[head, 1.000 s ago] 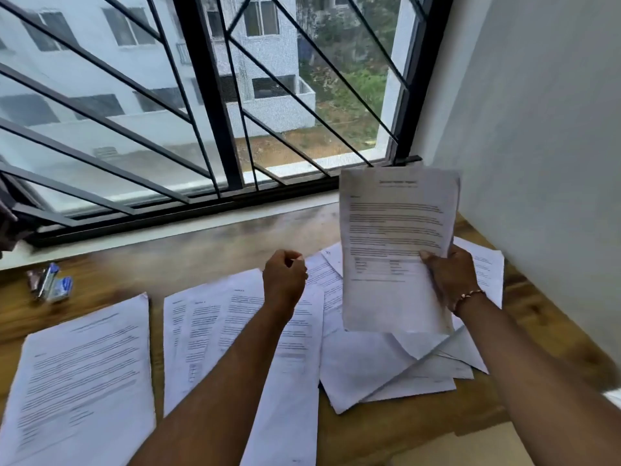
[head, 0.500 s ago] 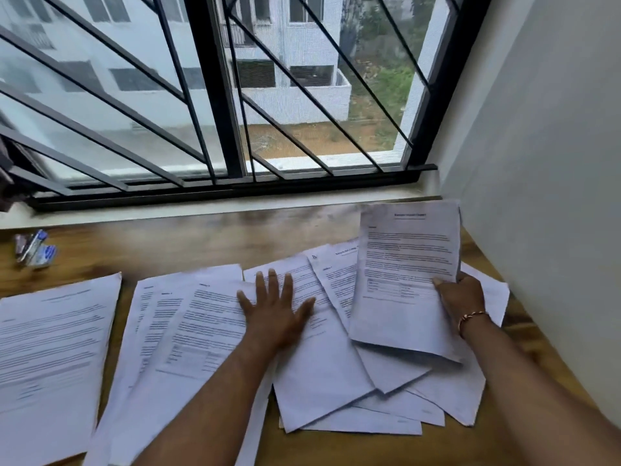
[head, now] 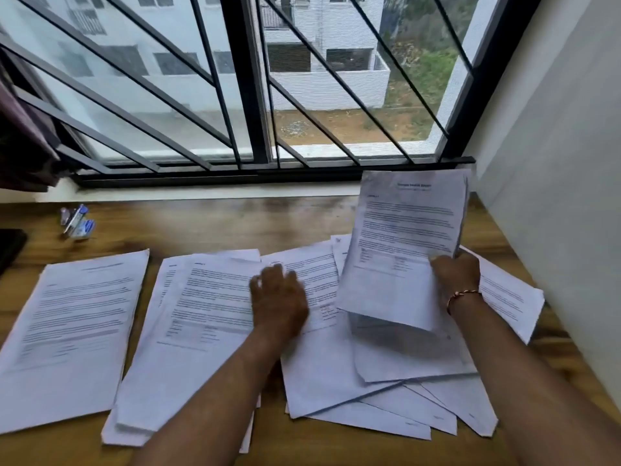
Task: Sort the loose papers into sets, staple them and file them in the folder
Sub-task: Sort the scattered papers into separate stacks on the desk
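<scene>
Now that the left hand (head: 279,297), a raised fist a second ago, lies flat-fingered and blurred on the loose papers (head: 322,371) at mid-frame while the right hand (head: 455,274) pinches a sheet (head: 403,237) upright at centre right, sorting looks under way, stapling unbegun.

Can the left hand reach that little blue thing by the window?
Probably yes: the left hand holds nothing, and only flat papers and bare table lie between it and the little blue thing.
</scene>
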